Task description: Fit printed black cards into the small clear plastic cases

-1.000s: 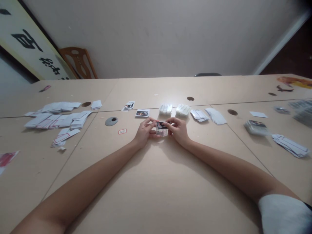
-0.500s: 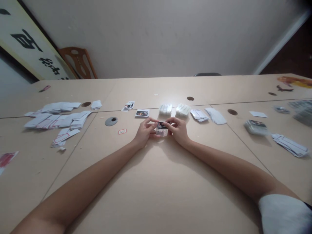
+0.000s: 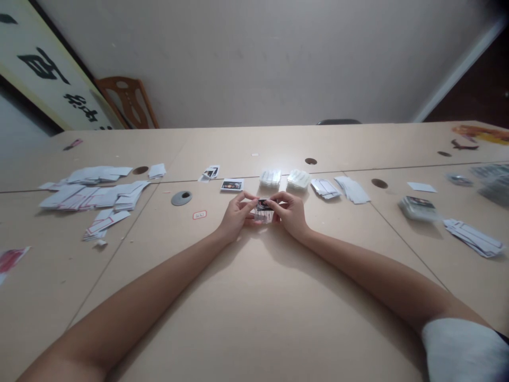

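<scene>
Between both hands is a small dark picture card [image 3: 262, 203] with a clear plastic sleeve [image 3: 263, 216] around or under it; I cannot tell which. My left hand [image 3: 234, 216] pinches its left side, thumb on top. On the right side, my right hand [image 3: 293, 213] grips it the same way. Just beyond the fingers stand two stacks of clear plastic sleeves, a left stack [image 3: 270, 179] and a right stack [image 3: 298, 180]. A pile of dark picture cards [image 3: 231, 185] lies beyond my left hand, with a few loose cards [image 3: 209, 173] behind it.
Folded white paper slips [image 3: 95, 196] spread over the left of the table [image 3: 254, 297]. More white slips [image 3: 325, 188] and blank strips [image 3: 352, 189] lie right of the sleeves. A stack of sleeved cards [image 3: 417, 208] stands further right. A grey cable-hole cover [image 3: 182, 198] sits at left.
</scene>
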`<state>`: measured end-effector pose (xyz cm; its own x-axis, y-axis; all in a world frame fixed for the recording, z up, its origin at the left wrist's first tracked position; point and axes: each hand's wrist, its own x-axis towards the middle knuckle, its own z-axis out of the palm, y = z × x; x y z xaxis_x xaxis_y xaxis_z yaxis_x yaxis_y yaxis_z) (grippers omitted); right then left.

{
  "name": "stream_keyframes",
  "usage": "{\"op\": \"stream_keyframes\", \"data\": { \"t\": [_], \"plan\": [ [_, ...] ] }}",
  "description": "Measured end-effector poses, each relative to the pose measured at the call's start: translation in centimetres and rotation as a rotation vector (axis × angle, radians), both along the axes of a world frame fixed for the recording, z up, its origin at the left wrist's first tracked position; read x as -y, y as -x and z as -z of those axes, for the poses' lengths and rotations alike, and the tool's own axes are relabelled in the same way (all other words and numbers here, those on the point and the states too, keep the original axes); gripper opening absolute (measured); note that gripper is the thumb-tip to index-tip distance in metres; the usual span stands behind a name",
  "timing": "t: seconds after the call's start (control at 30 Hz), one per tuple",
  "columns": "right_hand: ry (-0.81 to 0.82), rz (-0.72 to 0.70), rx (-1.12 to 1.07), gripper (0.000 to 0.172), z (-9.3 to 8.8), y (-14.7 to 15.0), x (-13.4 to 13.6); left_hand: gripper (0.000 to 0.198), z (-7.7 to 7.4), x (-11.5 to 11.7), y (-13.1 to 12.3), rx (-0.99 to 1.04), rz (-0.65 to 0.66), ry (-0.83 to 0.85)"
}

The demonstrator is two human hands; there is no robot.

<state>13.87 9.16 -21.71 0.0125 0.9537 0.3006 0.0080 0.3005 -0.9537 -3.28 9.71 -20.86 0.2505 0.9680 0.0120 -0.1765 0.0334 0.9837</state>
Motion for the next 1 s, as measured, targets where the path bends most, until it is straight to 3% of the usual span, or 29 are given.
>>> {"op": "stream_keyframes", "data": {
  "t": [1.0],
  "plan": [
    [-0.027,0.065,0.053,0.022,-0.06,0.38,0.08,0.039,-0.05,-0.06,-0.09,-0.014,-0.004,0.007]
  ]
}}
